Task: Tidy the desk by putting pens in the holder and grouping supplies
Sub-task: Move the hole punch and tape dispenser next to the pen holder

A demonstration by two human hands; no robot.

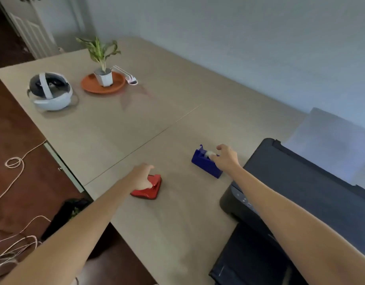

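Note:
A red wedge-shaped stapler lies flat on the tan desk near its left edge. My left hand sits on the stapler's near-left part, thumb pressed on its top. A blue tape dispenser with a white roll stands on the desk to the right. My right hand covers the dispenser's rear end, fingers curled around it and thumb by the roll. A few white and pink pens lie far back beside the plant. No pen holder is in view.
A black printer fills the desk's right side, close to my right arm. Far back left stand a white headset and a potted plant on an orange saucer. Cables lie on the floor to the left.

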